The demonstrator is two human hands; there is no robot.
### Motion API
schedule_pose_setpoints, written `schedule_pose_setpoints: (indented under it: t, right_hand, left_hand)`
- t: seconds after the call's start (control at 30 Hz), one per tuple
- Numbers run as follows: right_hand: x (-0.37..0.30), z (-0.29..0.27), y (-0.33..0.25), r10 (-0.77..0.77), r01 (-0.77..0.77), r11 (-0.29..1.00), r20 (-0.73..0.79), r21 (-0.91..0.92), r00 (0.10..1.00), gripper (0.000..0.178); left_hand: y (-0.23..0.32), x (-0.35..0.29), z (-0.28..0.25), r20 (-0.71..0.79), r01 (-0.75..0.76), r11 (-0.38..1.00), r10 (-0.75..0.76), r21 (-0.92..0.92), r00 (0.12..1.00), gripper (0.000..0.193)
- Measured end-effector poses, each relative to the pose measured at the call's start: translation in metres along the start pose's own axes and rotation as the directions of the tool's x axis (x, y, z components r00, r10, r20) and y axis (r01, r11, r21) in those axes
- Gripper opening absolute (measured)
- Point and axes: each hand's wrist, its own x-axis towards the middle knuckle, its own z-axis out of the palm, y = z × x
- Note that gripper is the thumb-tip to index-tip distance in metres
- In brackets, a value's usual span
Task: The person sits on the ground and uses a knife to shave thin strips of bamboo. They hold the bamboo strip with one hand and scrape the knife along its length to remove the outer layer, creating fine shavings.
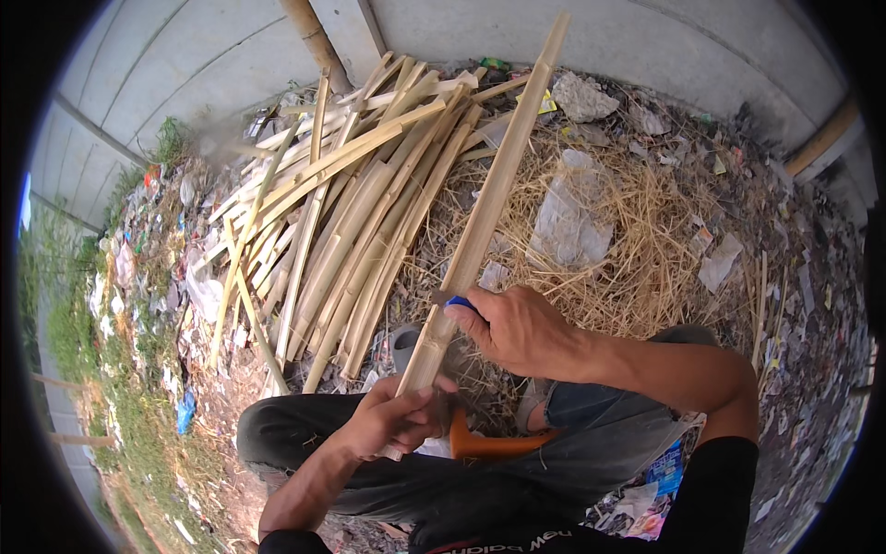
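Observation:
A long split bamboo strip (498,175) slants up and away from my lap, its pale inner face toward me. Around its near end my left hand (392,420) is closed, thumb on top. My right hand (524,332) grips a blue-handled knife (456,302); the dark blade lies across the strip a little above the left hand. Most of the knife's handle is hidden by the fingers. Beyond the strip, to the left, lies a big heap of split bamboo strips (355,231), crossing one another.
A curved orange piece (498,447), its kind unclear, lies between my bent legs. Dry straw (637,268) with a clear plastic bag (572,217) covers the ground to the right. Litter surrounds me. Behind stand a grey panel wall (646,42) and a bamboo pole (317,42).

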Motion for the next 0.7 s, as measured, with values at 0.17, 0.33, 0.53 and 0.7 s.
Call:
schedule_pose_setpoints:
  t: [0.17,0.33,0.53,0.7]
  right_hand:
    - [0.008,-0.003,0.0,0.063,-0.063,0.998,-0.009,-0.025,0.998,0.046]
    - [-0.002,0.01,-0.004,-0.091,0.096,0.987,-0.048,0.128,0.995,0.045]
    - [-0.008,0.016,-0.016,0.022,-0.03,0.981,0.041,0.19,0.999,0.054]
    - [-0.005,0.016,-0.01,0.014,-0.064,0.938,0.15,0.339,0.989,0.056]
  left_hand:
    - [0.0,-0.005,0.004,-0.018,-0.005,0.999,0.006,0.039,1.0,0.036]
    - [-0.002,-0.003,0.0,-0.009,-0.03,0.998,0.031,0.06,0.999,0.037]
    - [-0.005,-0.005,0.004,-0.012,-0.022,1.0,0.023,0.019,1.0,0.037]
    - [-0.001,-0.004,0.004,-0.021,-0.011,1.0,0.012,0.027,1.0,0.036]
